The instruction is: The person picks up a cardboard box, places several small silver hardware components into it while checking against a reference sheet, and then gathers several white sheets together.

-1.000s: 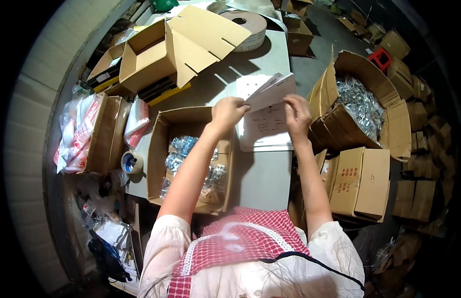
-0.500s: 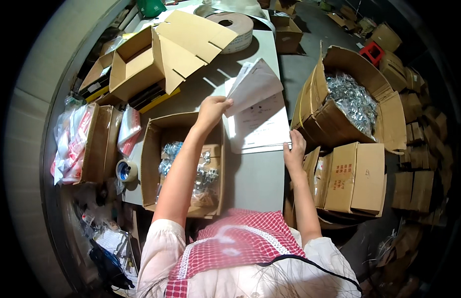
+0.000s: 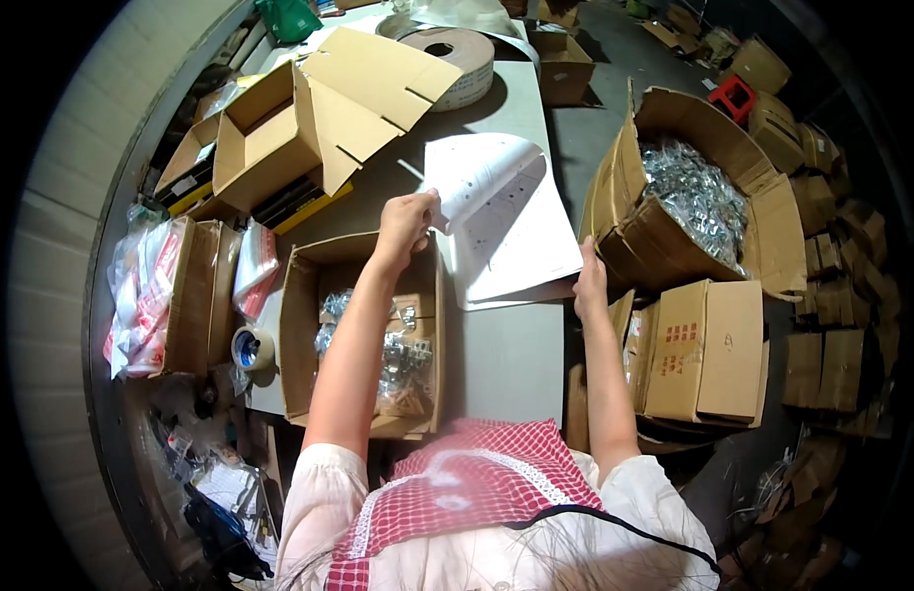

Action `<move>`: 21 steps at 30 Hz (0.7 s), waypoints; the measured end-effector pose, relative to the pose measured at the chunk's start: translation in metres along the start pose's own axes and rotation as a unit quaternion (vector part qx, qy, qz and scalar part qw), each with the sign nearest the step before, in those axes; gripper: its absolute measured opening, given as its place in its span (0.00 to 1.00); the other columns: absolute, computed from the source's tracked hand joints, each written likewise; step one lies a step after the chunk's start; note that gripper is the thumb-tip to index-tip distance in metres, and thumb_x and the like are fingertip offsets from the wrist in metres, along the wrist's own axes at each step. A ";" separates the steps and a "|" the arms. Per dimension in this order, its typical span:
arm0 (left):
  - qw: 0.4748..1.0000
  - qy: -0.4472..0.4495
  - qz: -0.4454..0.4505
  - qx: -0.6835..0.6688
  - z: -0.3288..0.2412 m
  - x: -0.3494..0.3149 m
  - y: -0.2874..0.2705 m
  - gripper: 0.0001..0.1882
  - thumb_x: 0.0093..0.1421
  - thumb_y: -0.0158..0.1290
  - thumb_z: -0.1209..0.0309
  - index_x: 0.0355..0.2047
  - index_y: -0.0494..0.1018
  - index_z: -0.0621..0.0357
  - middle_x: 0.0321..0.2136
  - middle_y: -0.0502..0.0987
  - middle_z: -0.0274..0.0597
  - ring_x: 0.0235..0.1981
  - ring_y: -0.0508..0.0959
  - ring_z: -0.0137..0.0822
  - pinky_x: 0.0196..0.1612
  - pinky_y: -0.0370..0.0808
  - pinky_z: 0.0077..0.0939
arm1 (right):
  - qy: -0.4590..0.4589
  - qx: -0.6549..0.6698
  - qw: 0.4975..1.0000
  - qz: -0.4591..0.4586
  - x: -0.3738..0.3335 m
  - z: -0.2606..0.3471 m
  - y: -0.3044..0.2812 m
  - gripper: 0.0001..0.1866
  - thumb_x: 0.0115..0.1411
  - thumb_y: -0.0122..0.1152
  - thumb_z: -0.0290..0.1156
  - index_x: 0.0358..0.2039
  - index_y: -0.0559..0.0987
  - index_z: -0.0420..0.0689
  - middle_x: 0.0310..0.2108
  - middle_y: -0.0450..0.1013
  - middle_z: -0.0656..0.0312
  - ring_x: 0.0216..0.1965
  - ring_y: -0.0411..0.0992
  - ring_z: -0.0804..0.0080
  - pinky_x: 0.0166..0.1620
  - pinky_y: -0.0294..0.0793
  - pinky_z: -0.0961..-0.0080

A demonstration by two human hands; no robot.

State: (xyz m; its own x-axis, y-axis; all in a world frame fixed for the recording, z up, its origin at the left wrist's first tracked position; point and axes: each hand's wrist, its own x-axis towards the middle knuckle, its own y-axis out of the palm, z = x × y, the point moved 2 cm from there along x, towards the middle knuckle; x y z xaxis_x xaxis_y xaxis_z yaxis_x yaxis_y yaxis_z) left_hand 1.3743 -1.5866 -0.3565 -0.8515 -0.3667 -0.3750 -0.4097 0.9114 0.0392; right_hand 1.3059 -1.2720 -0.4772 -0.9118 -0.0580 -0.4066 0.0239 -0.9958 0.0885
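Note:
A stack of white printed sheets of paper (image 3: 511, 241) lies on the grey table, its top sheet curled over to the left. My left hand (image 3: 408, 225) pinches the left edge of that curled sheet. At the stack's lower right corner, my right hand (image 3: 592, 281) is closed on the edge of the sheets, which sit slightly askew over the paper beneath. Below my left forearm stands an open cardboard box (image 3: 292, 345) holding clear bags of shiny metal parts (image 3: 403, 360) and a smaller brown carton (image 3: 418, 305). My forearm covers part of its contents.
On the right stand a big carton (image 3: 615, 197) of bagged metal parts and a closed carton (image 3: 728, 350). Tape (image 3: 252, 348), plastic bags (image 3: 147, 295) and an empty open box (image 3: 265, 138) line the left. A large roll (image 3: 467, 79) sits at the far end.
My left hand has drawn the lifted sheet left and slightly down, so it curls over more. My right hand has shifted up a little and closed on the corner, where the sheets have turned slightly.

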 end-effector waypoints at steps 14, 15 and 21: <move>1.000 0.021 0.003 -0.002 0.003 0.000 -0.003 0.12 0.63 0.55 0.67 0.36 0.80 0.66 0.16 0.63 0.25 0.13 0.57 0.18 0.15 0.52 0.17 | -0.007 0.028 0.997 0.074 0.004 0.000 -0.002 0.38 0.59 0.65 0.35 0.62 0.61 0.23 0.55 0.70 0.46 0.56 0.67 0.63 0.61 0.62 0.74; 1.000 0.022 0.004 -0.001 0.003 0.000 -0.003 0.12 0.63 0.55 0.67 0.36 0.80 0.66 0.16 0.63 0.25 0.13 0.57 0.18 0.15 0.52 0.17 | -0.007 0.030 0.997 0.074 0.004 -0.003 -0.003 0.38 0.59 0.65 0.35 0.62 0.61 0.23 0.55 0.70 0.46 0.56 0.67 0.63 0.61 0.62 0.74; 0.999 0.034 -0.017 -0.030 0.005 -0.002 -0.002 0.12 0.64 0.54 0.67 0.37 0.79 0.66 0.16 0.62 0.22 0.13 0.57 0.18 0.15 0.52 0.17 | 0.058 0.000 0.997 0.051 -0.010 -0.019 -0.009 0.38 0.60 0.64 0.38 0.65 0.62 0.31 0.56 0.70 0.50 0.57 0.67 0.63 0.58 0.64 0.67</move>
State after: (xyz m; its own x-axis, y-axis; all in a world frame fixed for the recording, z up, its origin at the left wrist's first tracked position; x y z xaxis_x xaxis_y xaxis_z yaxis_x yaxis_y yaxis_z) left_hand 1.3781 -1.5865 -0.3609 -0.8560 -0.4111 -0.3134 -0.4560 0.8860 0.0834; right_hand 1.3225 -1.2642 -0.4912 -0.8509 -0.1661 -0.4984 0.1129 -0.9844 0.1352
